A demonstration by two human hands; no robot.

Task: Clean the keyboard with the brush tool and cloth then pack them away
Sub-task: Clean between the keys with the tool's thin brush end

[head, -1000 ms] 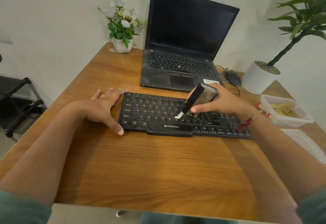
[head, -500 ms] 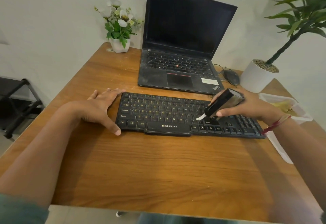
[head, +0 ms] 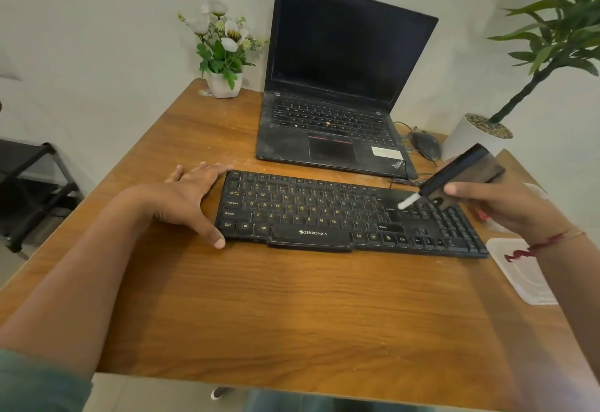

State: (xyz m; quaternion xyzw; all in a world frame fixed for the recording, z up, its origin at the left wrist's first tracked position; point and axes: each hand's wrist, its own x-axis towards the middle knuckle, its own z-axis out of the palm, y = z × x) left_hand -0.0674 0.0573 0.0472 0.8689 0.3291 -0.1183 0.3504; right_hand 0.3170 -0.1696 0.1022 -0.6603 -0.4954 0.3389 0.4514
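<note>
**Wood grain and matt black plastic**

The surface [head: 292, 307] is warm brown wood grain with a soft sheen. The keyboard [head: 324, 213] is matt black plastic with dusty keys. The brush tool [head: 454, 169] has a smooth dark casing. The laptop [head: 331, 150] deck is matt and dust-speckled. The lid [head: 516, 268] is translucent plastic.

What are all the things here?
black Zebronics keyboard: one, black, middle of table
black brush tool with white tip: one, black and white, in right hand, tip at keys
black open laptop: one, black, behind keyboard
black mouse: one, black, right of laptop
white pot of white flowers: one, white and green, back left
white pot with green plant: one, white and green, back right
clear plastic lid: one, clear, table's right edge
brown wooden table: one, brown, under the keyboard
black rack: one, black, floor at left
left hand: one, flat on table at keyboard's left end
right hand: one, gripping the brush tool
</note>
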